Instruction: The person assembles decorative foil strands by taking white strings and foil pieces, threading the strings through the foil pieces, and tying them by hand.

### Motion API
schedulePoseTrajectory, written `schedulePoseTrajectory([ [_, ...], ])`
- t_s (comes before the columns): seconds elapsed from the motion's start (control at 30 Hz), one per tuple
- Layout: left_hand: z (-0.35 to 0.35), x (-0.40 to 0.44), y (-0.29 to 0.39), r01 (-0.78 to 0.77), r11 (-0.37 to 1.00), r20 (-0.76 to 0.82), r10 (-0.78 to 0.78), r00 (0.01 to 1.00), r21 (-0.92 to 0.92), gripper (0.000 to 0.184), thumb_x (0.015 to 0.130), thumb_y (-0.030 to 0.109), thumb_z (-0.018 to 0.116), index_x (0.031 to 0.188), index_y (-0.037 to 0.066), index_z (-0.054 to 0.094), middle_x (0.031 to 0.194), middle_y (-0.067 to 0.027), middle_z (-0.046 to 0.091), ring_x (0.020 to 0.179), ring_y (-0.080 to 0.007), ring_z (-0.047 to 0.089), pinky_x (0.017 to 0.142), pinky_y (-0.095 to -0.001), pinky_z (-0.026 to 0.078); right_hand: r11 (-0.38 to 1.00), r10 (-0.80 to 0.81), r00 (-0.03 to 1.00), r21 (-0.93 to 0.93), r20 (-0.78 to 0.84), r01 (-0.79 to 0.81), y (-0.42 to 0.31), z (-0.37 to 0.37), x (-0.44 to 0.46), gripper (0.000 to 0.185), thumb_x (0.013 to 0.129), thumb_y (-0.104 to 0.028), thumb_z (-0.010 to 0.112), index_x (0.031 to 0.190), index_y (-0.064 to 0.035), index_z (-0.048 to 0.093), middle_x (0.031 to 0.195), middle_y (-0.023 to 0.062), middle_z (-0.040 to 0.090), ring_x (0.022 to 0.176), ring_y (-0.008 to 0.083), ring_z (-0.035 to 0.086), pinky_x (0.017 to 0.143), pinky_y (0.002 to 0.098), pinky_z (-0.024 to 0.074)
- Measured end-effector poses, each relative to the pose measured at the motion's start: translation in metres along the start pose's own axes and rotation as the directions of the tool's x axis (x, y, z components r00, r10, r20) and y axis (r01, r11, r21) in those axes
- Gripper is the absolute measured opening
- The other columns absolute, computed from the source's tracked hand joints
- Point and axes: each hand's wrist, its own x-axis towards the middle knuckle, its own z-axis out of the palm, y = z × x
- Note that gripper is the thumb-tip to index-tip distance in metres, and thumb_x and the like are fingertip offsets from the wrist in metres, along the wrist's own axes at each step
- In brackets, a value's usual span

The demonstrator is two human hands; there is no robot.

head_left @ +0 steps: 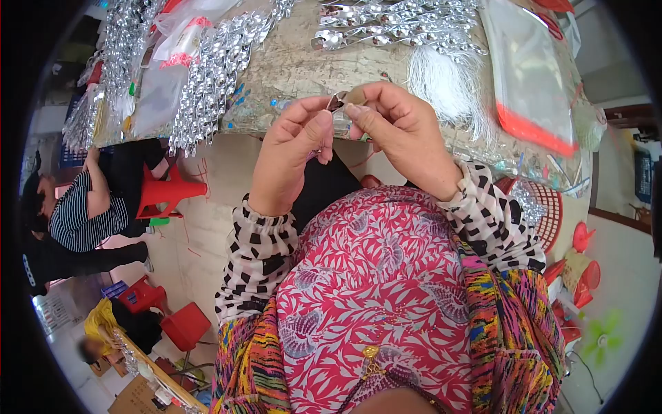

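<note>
My left hand [289, 152] and my right hand [403, 124] meet at the near edge of the worktable [289, 72]. Between the fingertips is a small shiny silver piece [336, 103], with what looks like a thin loop at its top. Thumb and forefinger of my left hand pinch it from one side. The thumb and forefinger of my right hand are closed at its other side; the fingers partly hide the piece. Beyond my right hand lies a bundle of white strings [445, 83]. Twisted silver strips [400, 24] lie in rows at the back of the table.
More silver strips [214, 76] hang over the table's left edge beside clear plastic bags [162, 93]. A red-edged stack of clear bags [531, 83] lies right. A red basket [545, 210] stands below it. A person in a striped top [89, 210] sits left near a red stool [165, 193].
</note>
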Motion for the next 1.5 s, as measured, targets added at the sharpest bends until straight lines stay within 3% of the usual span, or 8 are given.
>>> schedulePoseTrajectory([
  [0.23, -0.007, -0.002, -0.009, -0.036, 0.998, 0.029, 0.034, 0.999, 0.057, 0.026, 0.091, 0.017, 0.062, 0.113, 0.003, 0.055, 0.081, -0.0015, 0.060, 0.066, -0.0066, 0.052, 0.058, -0.0194, 0.041, 0.991, -0.052, 0.999, -0.125, 0.012, 0.054, 0.004, 0.002, 0.000, 0.031, 0.093, -0.006, 0.057, 0.119, -0.0023, 0.040, 0.079, 0.0027, 0.061, 0.071, 0.0041, 0.055, 0.057, 0.0172, 0.0408],
  [0.67, -0.010, -0.006, -0.012, 0.015, 0.991, -0.039, -0.010, 0.999, 0.131, 0.031, 0.091, 0.015, 0.062, 0.120, 0.004, 0.062, 0.087, 0.0001, 0.062, 0.064, -0.0029, 0.048, 0.055, -0.0168, 0.039, 0.982, -0.020, 0.998, -0.188, 0.064, 0.031, 0.016, -0.002, 0.012, 0.035, 0.092, -0.010, 0.059, 0.121, -0.0042, 0.041, 0.078, 0.0016, 0.058, 0.064, 0.0033, 0.050, 0.053, 0.0163, 0.0381],
  [0.73, -0.012, -0.006, -0.014, 0.032, 0.987, -0.065, -0.022, 0.998, 0.157, 0.030, 0.091, 0.015, 0.063, 0.118, 0.004, 0.063, 0.086, 0.0013, 0.060, 0.064, -0.0027, 0.047, 0.055, -0.0166, 0.038, 0.904, -0.187, 0.982, -0.389, 0.022, 0.180, 0.019, -0.003, 0.015, 0.023, 0.092, -0.012, 0.060, 0.112, -0.0033, 0.052, 0.081, 0.0016, 0.056, 0.068, 0.0037, 0.050, 0.057, 0.0175, 0.0390],
  [0.83, -0.014, -0.003, -0.019, -0.024, 0.959, -0.079, 0.048, 0.996, 0.282, 0.028, 0.090, 0.016, 0.064, 0.116, 0.006, 0.065, 0.084, 0.0028, 0.058, 0.063, -0.0021, 0.046, 0.054, -0.0169, 0.037, 0.877, -0.271, 0.962, -0.400, 0.043, 0.265, 0.030, -0.010, 0.022, 0.011, 0.091, -0.012, 0.061, 0.096, -0.0025, 0.061, 0.083, 0.0004, 0.054, 0.073, 0.0047, 0.049, 0.063, 0.0204, 0.0405],
  [0.97, -0.014, -0.001, -0.015, -0.035, 0.901, -0.079, 0.076, 0.994, 0.432, 0.025, 0.089, 0.015, 0.064, 0.114, 0.010, 0.068, 0.083, 0.0043, 0.057, 0.064, -0.0022, 0.045, 0.054, -0.0182, 0.036, 0.886, -0.224, 0.975, -0.416, 0.003, 0.205, 0.027, -0.016, 0.032, 0.009, 0.089, -0.011, 0.061, 0.087, -0.0019, 0.062, 0.081, 0.0028, 0.054, 0.076, 0.0105, 0.051, 0.069, 0.0250, 0.0422],
  [1.13, -0.026, 0.007, -0.021, -0.183, 0.731, -0.007, 0.249, 0.969, 0.658, 0.025, 0.088, 0.014, 0.064, 0.113, 0.011, 0.068, 0.076, 0.0020, 0.053, 0.067, -0.0073, 0.047, 0.059, -0.0232, 0.039, 0.358, -0.461, 0.817, -0.770, 0.346, 0.528, 0.024, -0.039, 0.043, 0.008, 0.079, -0.007, 0.065, 0.084, -0.0031, 0.061, 0.082, 0.0090, 0.056, 0.082, 0.0282, 0.054, 0.074, 0.0362, 0.0435],
  [1.33, -0.026, 0.015, -0.016, -0.188, 0.551, 0.035, 0.276, 0.961, 0.813, 0.025, 0.087, 0.019, 0.063, 0.111, 0.014, 0.069, 0.072, -0.0042, 0.050, 0.067, -0.0151, 0.051, 0.062, -0.0273, 0.041, 0.153, -0.427, 0.753, -0.781, 0.500, 0.605, 0.015, -0.061, 0.054, 0.009, 0.077, -0.009, 0.066, 0.084, -0.0048, 0.062, 0.082, 0.0079, 0.055, 0.084, 0.0281, 0.054, 0.074, 0.0384, 0.0434],
  [1.5, -0.022, 0.020, -0.010, -0.192, 0.403, 0.067, 0.303, 0.951, 0.895, 0.024, 0.088, 0.021, 0.062, 0.110, 0.017, 0.069, 0.074, -0.0059, 0.051, 0.067, -0.0189, 0.054, 0.061, -0.0304, 0.042, 0.156, -0.383, 0.788, -0.807, 0.482, 0.570, 0.018, -0.072, 0.062, 0.008, 0.079, -0.009, 0.065, 0.085, -0.0045, 0.063, 0.083, 0.0081, 0.056, 0.083, 0.0283, 0.055, 0.074, 0.0382, 0.0443],
])
